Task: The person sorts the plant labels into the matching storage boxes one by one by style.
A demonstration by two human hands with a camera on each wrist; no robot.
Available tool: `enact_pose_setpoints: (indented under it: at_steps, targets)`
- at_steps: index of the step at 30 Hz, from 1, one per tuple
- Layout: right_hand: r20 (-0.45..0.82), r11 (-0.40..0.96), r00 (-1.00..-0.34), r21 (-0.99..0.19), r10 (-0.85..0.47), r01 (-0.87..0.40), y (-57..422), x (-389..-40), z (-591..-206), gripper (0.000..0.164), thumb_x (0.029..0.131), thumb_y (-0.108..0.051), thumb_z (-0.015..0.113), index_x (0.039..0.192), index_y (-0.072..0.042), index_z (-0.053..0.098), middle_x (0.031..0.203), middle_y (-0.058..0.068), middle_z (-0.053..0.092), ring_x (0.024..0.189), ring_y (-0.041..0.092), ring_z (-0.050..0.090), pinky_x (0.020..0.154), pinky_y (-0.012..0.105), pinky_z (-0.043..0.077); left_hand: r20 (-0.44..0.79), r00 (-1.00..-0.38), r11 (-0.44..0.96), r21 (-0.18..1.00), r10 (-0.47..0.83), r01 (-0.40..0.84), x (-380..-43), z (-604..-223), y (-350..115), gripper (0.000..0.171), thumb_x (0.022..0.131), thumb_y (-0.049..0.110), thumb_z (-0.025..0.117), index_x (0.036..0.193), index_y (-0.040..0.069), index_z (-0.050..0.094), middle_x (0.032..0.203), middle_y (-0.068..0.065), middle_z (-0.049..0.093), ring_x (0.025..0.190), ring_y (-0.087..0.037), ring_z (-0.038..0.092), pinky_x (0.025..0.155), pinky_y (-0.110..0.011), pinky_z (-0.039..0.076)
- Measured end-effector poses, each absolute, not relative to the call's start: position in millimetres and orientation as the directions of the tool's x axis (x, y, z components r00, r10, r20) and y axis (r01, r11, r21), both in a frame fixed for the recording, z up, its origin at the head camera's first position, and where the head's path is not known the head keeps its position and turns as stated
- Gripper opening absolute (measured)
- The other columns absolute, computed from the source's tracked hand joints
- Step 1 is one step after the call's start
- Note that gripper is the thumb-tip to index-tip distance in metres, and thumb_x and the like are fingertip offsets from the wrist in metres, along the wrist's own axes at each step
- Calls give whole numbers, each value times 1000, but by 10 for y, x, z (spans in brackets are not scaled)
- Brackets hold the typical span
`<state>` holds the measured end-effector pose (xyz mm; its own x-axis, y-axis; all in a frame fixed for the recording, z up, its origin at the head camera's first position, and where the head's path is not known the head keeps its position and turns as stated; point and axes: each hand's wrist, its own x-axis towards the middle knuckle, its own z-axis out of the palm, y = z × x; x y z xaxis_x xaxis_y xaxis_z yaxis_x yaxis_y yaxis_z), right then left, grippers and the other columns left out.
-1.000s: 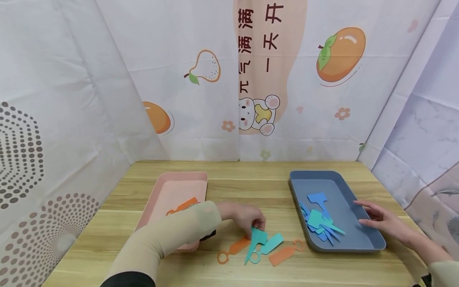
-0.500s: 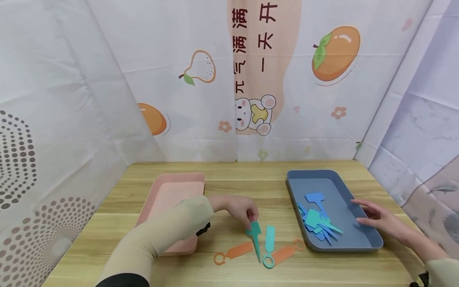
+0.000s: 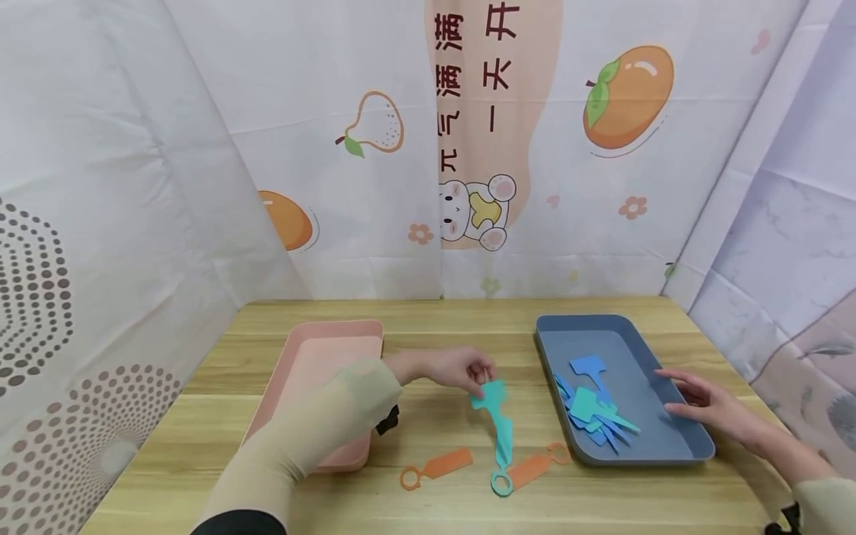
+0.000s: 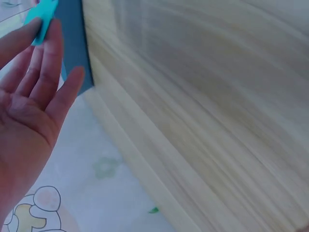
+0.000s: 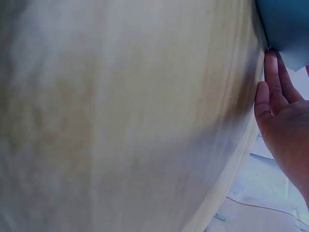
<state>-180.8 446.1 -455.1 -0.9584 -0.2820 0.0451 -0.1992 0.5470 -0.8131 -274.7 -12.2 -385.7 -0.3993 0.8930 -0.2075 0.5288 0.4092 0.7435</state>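
My left hand pinches a teal T-shaped plant label by its wide head, its stem pointing down toward the table. In the left wrist view the label sits between thumb and fingertips. Below it lies a teal tag with a ring end, partly overlapped by the stem in the head view. An orange ring-ended tag lies to the left, another orange tag with a hooked end to the right. My right hand touches the right rim of the blue-grey tray, fingers extended.
Inside the blue-grey tray is a pile of blue and teal labels, with a blue T-shaped label above them. A pink tray stands at the left, partly hidden by my left sleeve. Printed curtains hang around the wooden table.
My left hand has drawn the teal T-shaped label out from among the loose tags and raised it. The teal ring tag has turned upright in view. My right hand stays at the tray.
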Motion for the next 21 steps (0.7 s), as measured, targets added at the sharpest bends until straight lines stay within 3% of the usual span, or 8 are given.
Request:
enact_pose_setpoints:
  at_steps: [5,14,21]
  targets:
    - [60,540,-954,-813,-294,-218,4459,-1807,-4559,54,93,-4,64,143,-3,43,120,-39,39,105,-20,39,76,16,47,-93,-473,371,756,876,540,-2781,-3805,100,26,92,2,66,118,3,60,86,-1,60,75,-8,55,71,-21,48]
    - [70,534,-956,-816,-286,-220,4474,-1801,-4591,53,93,-4,64,143,-4,45,120,-38,40,105,-19,40,76,17,48,43,-544,288,811,838,509,-2805,-3876,622,31,92,2,65,122,1,57,92,-7,62,78,-13,61,74,-27,53]
    - [59,541,-957,-814,-283,-211,4479,-1816,-4588,54,94,-5,64,144,-5,44,119,-38,41,104,-18,42,76,17,48,121,-635,258,844,763,470,-2811,-4026,953,34,93,4,64,127,6,58,92,-2,63,80,-9,60,70,-18,49]
